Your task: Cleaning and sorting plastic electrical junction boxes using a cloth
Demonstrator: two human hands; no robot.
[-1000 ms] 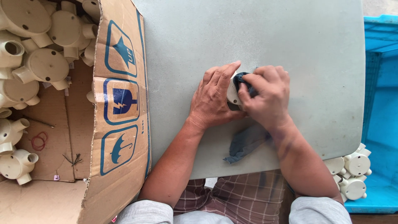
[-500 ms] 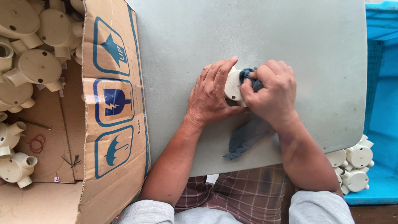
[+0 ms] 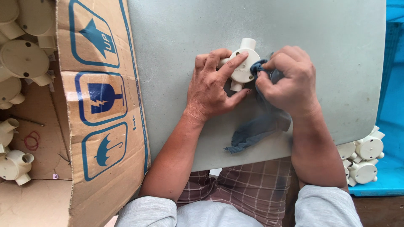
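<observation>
An open brown cardboard box [image 3: 84,126] stands against the left edge of the grey table [image 3: 320,38]. Its raised flap [image 3: 103,96] bears three blue-outlined square handling symbols stacked along it: an arrow [image 3: 96,38], a cracked glass [image 3: 101,97], an umbrella [image 3: 105,150].

A small workshop: cardboard box [image 3: 101,105] and blue crate [image 3: 389,138] full of cream conduit fittings [image 3: 23,59].

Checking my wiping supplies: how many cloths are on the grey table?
1. A blue-grey cloth is bunched in the right hand against the cream round plastic junction box, which the left hand steadies; its tail trails toward the table edge. None other visible.
</observation>
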